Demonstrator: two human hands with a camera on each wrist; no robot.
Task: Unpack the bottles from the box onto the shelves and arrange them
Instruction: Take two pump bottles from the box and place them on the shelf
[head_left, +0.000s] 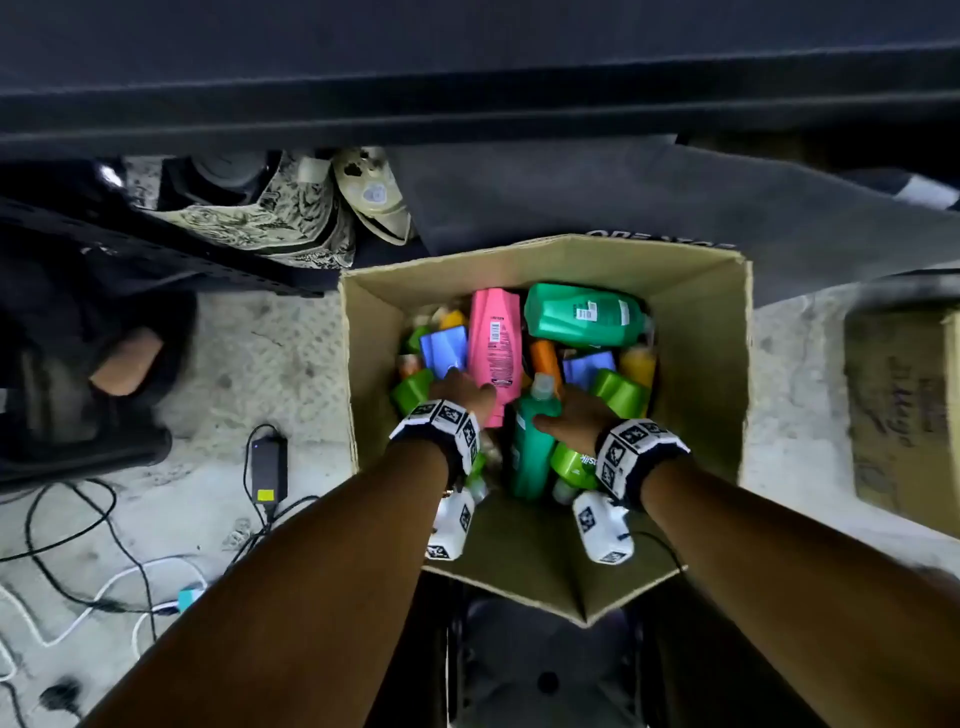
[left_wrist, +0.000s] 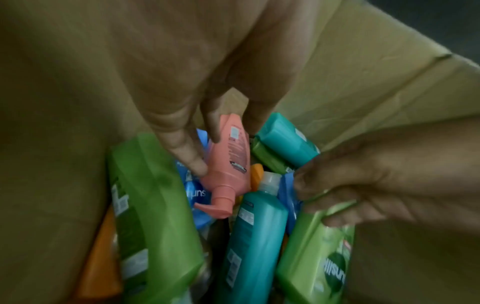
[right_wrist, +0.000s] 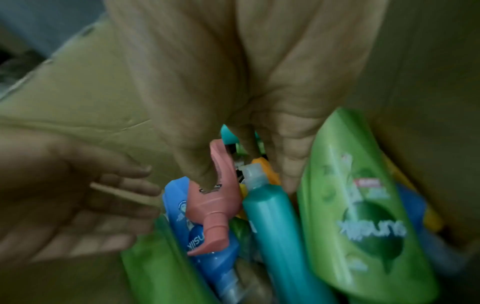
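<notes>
Sitting on speckled concrete floor (head_left: 291, 358), cardboard box (head_left: 696, 291) holds bottles (head_left: 496, 343).

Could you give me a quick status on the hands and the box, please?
Left hand open, fingers touching pink pump bottle. Right hand reaching at teal bottle, grip unclear. Cardboard box full, nothing shelved.

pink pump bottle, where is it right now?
Head view: the pink pump bottle lies in the cardboard box, left of centre, between a blue bottle and the large green bottle, with the left hand touching it.
</notes>
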